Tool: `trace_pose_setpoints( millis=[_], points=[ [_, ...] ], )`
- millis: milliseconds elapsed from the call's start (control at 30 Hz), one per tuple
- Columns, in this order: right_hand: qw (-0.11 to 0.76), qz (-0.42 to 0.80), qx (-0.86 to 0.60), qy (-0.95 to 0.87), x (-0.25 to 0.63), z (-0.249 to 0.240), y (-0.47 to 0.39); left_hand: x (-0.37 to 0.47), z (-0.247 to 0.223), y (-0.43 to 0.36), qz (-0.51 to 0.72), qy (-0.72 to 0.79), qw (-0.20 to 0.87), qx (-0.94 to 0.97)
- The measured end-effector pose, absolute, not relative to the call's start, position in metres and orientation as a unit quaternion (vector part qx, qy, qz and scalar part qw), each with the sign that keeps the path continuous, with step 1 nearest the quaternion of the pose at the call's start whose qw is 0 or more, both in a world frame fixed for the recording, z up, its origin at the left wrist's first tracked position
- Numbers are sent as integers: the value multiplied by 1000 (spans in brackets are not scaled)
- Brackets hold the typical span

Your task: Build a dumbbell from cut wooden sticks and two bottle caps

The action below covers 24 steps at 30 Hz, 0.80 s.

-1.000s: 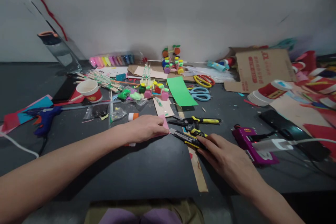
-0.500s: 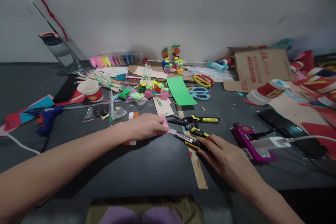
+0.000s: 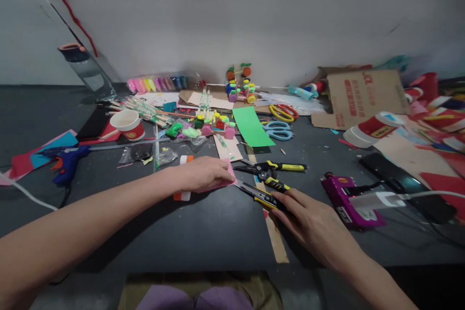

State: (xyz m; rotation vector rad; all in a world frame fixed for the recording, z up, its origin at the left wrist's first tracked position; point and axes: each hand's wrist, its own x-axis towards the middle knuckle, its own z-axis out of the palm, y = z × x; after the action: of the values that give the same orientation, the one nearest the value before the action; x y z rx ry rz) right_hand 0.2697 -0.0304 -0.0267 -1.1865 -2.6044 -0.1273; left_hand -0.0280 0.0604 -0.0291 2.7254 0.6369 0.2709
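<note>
My left hand has its fingers closed and pressed on a piece of pink paper, most of which the hand hides. Behind that wrist lies a white glue stick with orange ends, partly covered. My right hand grips a black and yellow utility knife, its blade pointing left and its tip by the paper's right edge. Just beyond the knife rest yellow-and-black pliers. A strip of brown cardboard runs beneath the tools.
Farther back are green paper, blue-handled scissors and small clay-wheeled models. On the left stand a paper cup and a blue glue gun. A purple power adapter sits to the right.
The whole view has shifted slightly. Both hands stay almost in place, the left on the pink paper and the right on the utility knife, whose handle looks slightly turned.
</note>
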Motion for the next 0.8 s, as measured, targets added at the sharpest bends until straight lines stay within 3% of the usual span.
trace_pose_setpoints(
  millis=[800],
  points=[
    [119, -13, -418, -901, 259, -25, -37, -28, -18, 63, 59, 232, 220, 946]
  ],
)
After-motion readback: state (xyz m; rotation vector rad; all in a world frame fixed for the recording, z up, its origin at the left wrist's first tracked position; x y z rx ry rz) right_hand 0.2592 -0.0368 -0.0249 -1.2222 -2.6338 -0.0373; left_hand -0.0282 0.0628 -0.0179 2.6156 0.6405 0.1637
